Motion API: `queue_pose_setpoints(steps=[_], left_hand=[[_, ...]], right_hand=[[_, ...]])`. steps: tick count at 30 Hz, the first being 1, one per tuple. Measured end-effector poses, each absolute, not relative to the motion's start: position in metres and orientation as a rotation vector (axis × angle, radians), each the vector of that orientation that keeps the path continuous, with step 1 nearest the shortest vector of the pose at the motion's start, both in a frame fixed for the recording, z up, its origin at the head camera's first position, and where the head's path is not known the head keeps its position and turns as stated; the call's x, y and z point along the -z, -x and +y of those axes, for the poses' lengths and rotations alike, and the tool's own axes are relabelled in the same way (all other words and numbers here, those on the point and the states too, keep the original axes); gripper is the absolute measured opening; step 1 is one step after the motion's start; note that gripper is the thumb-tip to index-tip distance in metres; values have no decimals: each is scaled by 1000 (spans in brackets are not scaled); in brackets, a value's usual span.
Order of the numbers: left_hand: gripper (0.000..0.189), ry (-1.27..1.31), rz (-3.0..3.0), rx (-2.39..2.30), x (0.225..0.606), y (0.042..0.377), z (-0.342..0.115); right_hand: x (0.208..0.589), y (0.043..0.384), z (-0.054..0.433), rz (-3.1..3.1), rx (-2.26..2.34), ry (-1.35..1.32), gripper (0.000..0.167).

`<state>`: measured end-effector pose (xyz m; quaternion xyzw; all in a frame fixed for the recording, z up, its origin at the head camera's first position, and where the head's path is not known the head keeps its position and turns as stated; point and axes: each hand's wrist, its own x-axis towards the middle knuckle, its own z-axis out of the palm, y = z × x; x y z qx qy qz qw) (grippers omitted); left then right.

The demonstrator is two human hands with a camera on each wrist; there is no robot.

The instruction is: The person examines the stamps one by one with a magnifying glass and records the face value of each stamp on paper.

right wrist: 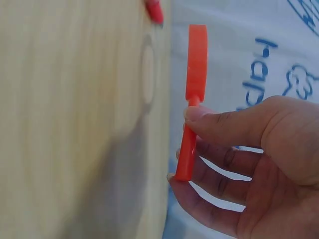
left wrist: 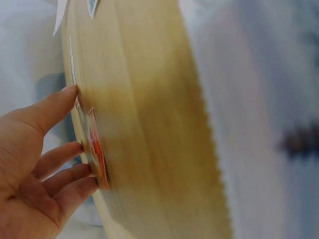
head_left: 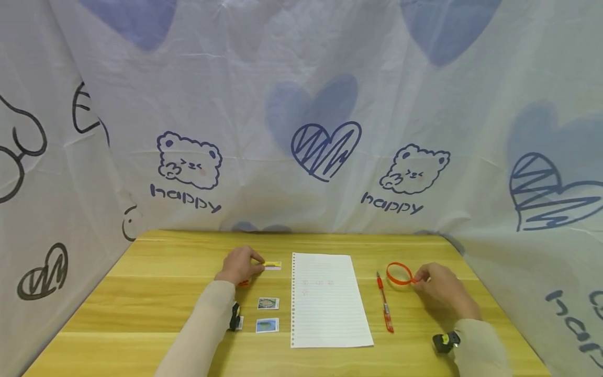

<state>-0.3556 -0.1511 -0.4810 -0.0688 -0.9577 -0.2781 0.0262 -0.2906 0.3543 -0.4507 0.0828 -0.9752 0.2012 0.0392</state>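
In the head view my left hand (head_left: 239, 265) touches the left end of a small picture card with a yellow top (head_left: 272, 265). Its thumb and fingers stand apart in the left wrist view, the thumb tip at the card's edge. Under that hand lies a card with a red picture (left wrist: 97, 149), partly covered in the head view. My right hand (head_left: 440, 285) pinches the handle of a magnifying glass with an orange-red frame (right wrist: 197, 62). Its round rim is held up off the table, to the right of the pen.
A lined sheet of paper (head_left: 330, 319) with faint reddish marks lies mid-table. Right of it is a red pen (head_left: 385, 306). Two picture cards, one greenish (head_left: 268, 303) and one blue (head_left: 267, 325), lie left of the paper. Another card is partly hidden by the left wrist camera.
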Motion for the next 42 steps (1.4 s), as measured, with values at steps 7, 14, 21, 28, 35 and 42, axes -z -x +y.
queue_pose_setpoints(steps=[7,14,21,28,35,42], left_hand=[[18,211,-2963,851,480,356,-151],[16,197,-2968,854,479,354,-152],[16,198,-2957,847,480,355,-151],[16,184,-2969,839,479,355,-151],[16,190,-2965,842,477,353,-150],[16,189,-2957,862,477,352,-151]], right_hand=[[438,307,317,-2961,-589,-330,5],[431,320,272,-2924,-601,-461,4],[425,331,233,-2910,-535,-556,6],[423,340,200,-2927,-483,-570,5],[425,345,173,-2955,-486,-565,6],[429,350,150,-2927,-475,-594,10]])
